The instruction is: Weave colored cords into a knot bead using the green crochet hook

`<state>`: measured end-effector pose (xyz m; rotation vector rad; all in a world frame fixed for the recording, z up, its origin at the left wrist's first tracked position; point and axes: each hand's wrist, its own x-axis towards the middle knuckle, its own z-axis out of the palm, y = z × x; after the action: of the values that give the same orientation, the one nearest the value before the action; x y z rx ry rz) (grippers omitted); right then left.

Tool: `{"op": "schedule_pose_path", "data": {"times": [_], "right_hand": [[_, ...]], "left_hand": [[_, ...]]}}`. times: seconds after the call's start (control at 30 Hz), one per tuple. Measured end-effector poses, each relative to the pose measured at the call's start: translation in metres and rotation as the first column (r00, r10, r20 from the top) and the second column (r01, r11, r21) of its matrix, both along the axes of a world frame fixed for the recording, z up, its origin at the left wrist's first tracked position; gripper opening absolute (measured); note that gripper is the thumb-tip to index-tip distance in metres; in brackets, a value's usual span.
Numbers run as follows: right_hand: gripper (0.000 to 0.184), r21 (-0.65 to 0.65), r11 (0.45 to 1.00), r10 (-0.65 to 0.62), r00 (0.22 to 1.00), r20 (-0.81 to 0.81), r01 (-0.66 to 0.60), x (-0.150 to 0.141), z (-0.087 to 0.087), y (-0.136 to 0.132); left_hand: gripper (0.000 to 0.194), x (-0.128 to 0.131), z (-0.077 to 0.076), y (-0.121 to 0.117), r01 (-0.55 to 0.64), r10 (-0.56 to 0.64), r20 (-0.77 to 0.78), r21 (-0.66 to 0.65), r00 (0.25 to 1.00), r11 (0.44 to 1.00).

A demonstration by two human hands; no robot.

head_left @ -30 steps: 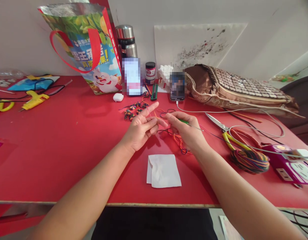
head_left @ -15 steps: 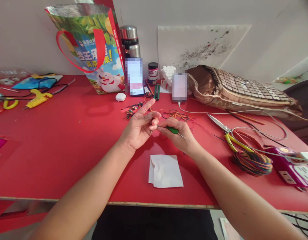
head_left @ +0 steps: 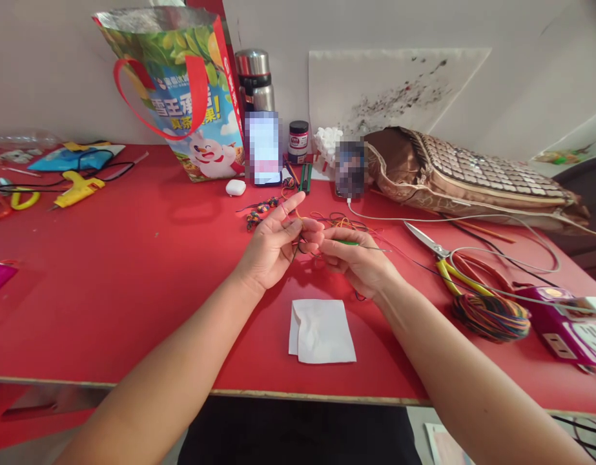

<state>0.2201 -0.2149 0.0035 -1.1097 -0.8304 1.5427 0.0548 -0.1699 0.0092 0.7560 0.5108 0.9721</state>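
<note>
My left hand (head_left: 273, 255) is above the red table with its index finger stretched out, while its thumb and other fingers pinch a thin multicoloured cord (head_left: 300, 247). Touching its fingertips, my right hand (head_left: 363, 263) is closed around a crochet hook (head_left: 347, 243) with a green handle, whose thin metal shaft points out to the right. Whether the right fingertips also grip the cord cannot be made out. Beyond the hands lie loose orange and dark strands (head_left: 343, 223). A knotted multicoloured cord piece (head_left: 263, 210) rests behind my left hand.
A folded white tissue (head_left: 324, 332) lies near the table edge. At right are scissors (head_left: 436, 248), a cord bundle (head_left: 491, 318) and a purple power strip (head_left: 564, 329). Phones (head_left: 263, 148), a shopping bag (head_left: 195, 97) and a brown cushion (head_left: 472, 174) stand behind; a yellow glue gun (head_left: 77, 188) lies left.
My right hand has turned and its fingers now extend toward the left hand's fingertips, with the hook lying flatter. The right phone's screen has gone dark. The view has shifted slightly.
</note>
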Motion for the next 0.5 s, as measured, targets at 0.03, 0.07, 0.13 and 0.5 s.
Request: {"op": "schedule_pose_path", "data": {"times": [0.03,0.07,0.13,0.5], "right_hand": [[0.046,-0.041,0.999,0.023,0.999,-0.023,-0.023,-0.0009,0.0011,-0.0001],[0.046,-0.074,0.996,0.045,0.998,-0.04,-0.048,-0.0017,0.0016,0.0],[0.047,-0.114,0.99,0.08,0.994,-0.075,-0.088,-0.0034,0.0012,0.0003],[0.043,-0.105,0.994,-0.005,1.0,0.005,0.006,-0.0081,-0.0052,0.001]], "left_hand": [[0.075,0.0007,-0.0001,-0.0006,0.009,-0.009,-0.011,0.02,1.0,1.0],[0.075,0.0014,-0.0004,-0.0014,0.02,-0.019,-0.023,0.041,1.0,0.999],[0.075,0.0033,-0.0013,-0.0032,0.046,-0.042,-0.047,0.085,0.998,0.995],[0.067,0.0022,0.0037,-0.0021,0.001,0.002,-0.025,0.106,1.0,0.994]]}}
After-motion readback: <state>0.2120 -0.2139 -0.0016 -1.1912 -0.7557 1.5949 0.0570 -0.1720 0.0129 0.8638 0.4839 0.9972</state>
